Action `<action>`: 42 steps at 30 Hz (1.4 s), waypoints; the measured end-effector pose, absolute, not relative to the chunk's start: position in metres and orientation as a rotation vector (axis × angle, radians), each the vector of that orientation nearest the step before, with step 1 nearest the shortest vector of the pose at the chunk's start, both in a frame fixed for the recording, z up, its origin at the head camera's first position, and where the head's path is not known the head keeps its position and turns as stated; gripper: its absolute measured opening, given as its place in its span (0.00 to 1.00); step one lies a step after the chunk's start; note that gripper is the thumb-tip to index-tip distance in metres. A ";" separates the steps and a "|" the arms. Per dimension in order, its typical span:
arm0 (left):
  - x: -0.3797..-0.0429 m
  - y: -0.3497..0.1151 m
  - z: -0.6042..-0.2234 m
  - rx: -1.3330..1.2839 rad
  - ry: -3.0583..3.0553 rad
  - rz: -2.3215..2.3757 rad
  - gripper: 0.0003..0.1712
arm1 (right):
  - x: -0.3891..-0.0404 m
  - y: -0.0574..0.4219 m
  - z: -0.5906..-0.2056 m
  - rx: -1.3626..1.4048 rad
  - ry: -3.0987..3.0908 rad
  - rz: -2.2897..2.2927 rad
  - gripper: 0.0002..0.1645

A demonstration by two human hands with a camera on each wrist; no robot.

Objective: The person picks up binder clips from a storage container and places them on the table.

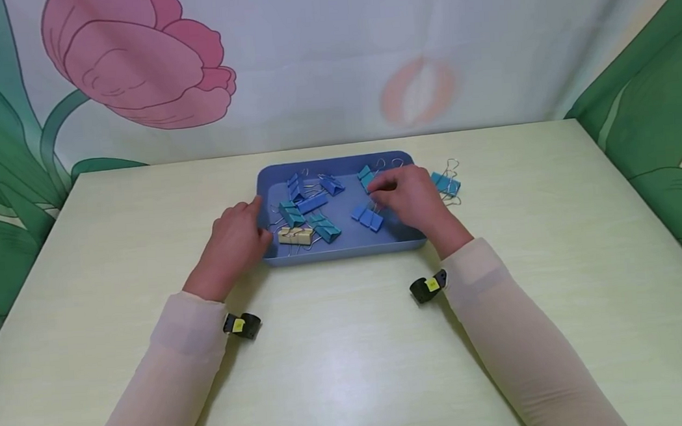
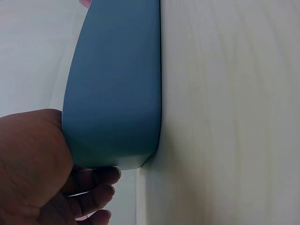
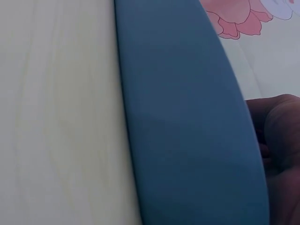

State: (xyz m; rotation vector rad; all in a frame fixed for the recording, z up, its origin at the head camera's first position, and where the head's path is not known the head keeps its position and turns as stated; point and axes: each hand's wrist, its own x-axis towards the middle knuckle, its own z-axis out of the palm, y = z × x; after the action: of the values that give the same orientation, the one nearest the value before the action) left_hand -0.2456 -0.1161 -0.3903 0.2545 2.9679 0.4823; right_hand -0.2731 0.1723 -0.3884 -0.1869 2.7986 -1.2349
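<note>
A shallow blue tray (image 1: 343, 253) holds several binder clips. My left hand (image 1: 234, 242) grips its left end, thumb at the inner side and curled fingers (image 2: 96, 197) outside against the end wall. Over the tray's right half, my right hand (image 1: 407, 196) pinches with thumb and index finger at the wire handle of a blue binder clip (image 1: 367, 218). A teal binder clip (image 1: 365, 177) sits just behind those fingertips, partly hidden by them. In the right wrist view the tray's front wall (image 3: 187, 117) covers most of the right hand's fingers.
Toward the tray's left lie blue clips (image 1: 312, 203), teal clips (image 1: 324, 228) and a cream-yellow clip (image 1: 295, 236), close together. Another teal clip (image 1: 446, 184) rests on the pale table (image 1: 327, 370), right of the tray. A printed curtain (image 1: 320, 64) hangs behind the table.
</note>
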 end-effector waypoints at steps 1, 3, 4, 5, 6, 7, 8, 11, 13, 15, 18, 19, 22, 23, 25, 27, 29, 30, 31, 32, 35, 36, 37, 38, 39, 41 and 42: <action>-0.246 -0.116 -0.391 0.256 2.969 0.484 0.36 | -0.273 0.172 -0.388 -0.190 2.801 -1.238 0.11; -0.246 -0.117 -0.391 0.258 2.969 0.486 0.36 | -0.272 0.172 -0.386 -0.199 2.804 -1.248 0.11; -0.246 -0.117 -0.391 0.259 2.967 0.488 0.37 | -0.272 0.172 -0.385 -0.201 2.803 -1.255 0.11; -0.246 -0.117 -0.391 0.257 2.964 0.491 0.37 | -0.272 0.172 -0.384 -0.202 2.803 -1.262 0.11; -0.246 -0.117 -0.391 0.254 2.962 0.495 0.37 | -0.272 0.172 -0.383 -0.202 2.802 -1.269 0.12; -0.246 -0.117 -0.391 0.252 2.959 0.498 0.37 | -0.271 0.172 -0.382 -0.200 2.801 -1.278 0.12; -0.246 -0.117 -0.391 0.250 2.957 0.500 0.37 | -0.271 0.172 -0.380 -0.194 2.796 -1.291 0.12; -0.246 -0.117 -0.391 0.244 2.954 0.502 0.37 | -0.270 0.173 -0.375 -0.165 2.781 -1.335 0.12; -0.246 -0.117 -0.392 0.242 2.955 0.506 0.37 | -0.269 0.174 -0.371 -0.154 2.778 -1.365 0.11; -0.246 -0.117 -0.392 0.242 2.955 0.508 0.37 | -0.268 0.175 -0.368 -0.150 2.780 -1.386 0.11; -0.246 -0.117 -0.393 0.246 2.958 0.514 0.37 | -0.267 0.180 -0.362 -0.150 2.781 -1.426 0.11; -0.246 -0.117 -0.393 0.251 2.959 0.515 0.37 | -0.267 0.182 -0.360 -0.145 2.778 -1.446 0.11; -0.246 -0.117 -0.393 0.261 2.964 0.517 0.37 | -0.267 0.189 -0.354 -0.122 2.769 -1.519 0.12; -0.246 -0.117 -0.393 0.263 2.964 0.518 0.37 | -0.267 0.193 -0.352 -0.107 2.769 -1.540 0.12; -0.246 -0.117 -0.393 0.263 2.961 0.520 0.37 | -0.267 0.199 -0.347 -0.085 2.770 -1.587 0.12; -0.246 -0.117 -0.393 0.261 2.959 0.516 0.37 | -0.268 0.205 -0.344 -0.054 2.762 -1.636 0.13; -0.247 -0.117 -0.392 0.259 2.956 0.512 0.37 | -0.268 0.211 -0.341 -0.018 2.754 -1.673 0.13; -0.246 -0.117 -0.392 0.258 2.955 0.512 0.37 | -0.268 0.214 -0.340 -0.005 2.748 -1.690 0.13; -0.247 -0.117 -0.392 0.260 2.956 0.509 0.37 | -0.268 0.216 -0.339 0.008 2.742 -1.704 0.14; -0.247 -0.117 -0.393 0.257 2.955 0.509 0.37 | -0.268 0.218 -0.338 0.027 2.734 -1.715 0.14; -0.247 -0.117 -0.392 0.252 2.951 0.512 0.37 | -0.267 0.222 -0.334 0.067 2.731 -1.722 0.15; -0.247 -0.117 -0.392 0.249 2.949 0.511 0.37 | -0.267 0.223 -0.333 0.075 2.735 -1.721 0.15; -0.247 -0.117 -0.392 0.248 2.949 0.510 0.37 | -0.266 0.224 -0.332 0.081 2.735 -1.726 0.15; -0.247 -0.117 -0.392 0.247 2.948 0.510 0.37 | -0.266 0.225 -0.331 0.092 2.735 -1.731 0.15; -0.247 -0.117 -0.392 0.246 2.948 0.511 0.37 | -0.266 0.226 -0.330 0.097 2.734 -1.742 0.16; -0.247 -0.117 -0.392 0.243 2.950 0.512 0.37 | -0.265 0.229 -0.329 0.102 2.730 -1.766 0.16; -0.247 -0.117 -0.392 0.243 2.950 0.513 0.37 | -0.265 0.231 -0.329 0.108 2.726 -1.779 0.16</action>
State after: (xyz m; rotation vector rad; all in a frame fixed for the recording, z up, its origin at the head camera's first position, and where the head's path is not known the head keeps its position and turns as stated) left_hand -0.2470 -0.1165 -0.3925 0.2432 2.9503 0.5125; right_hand -0.2648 0.2308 -0.3287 0.1076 2.7264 -1.7791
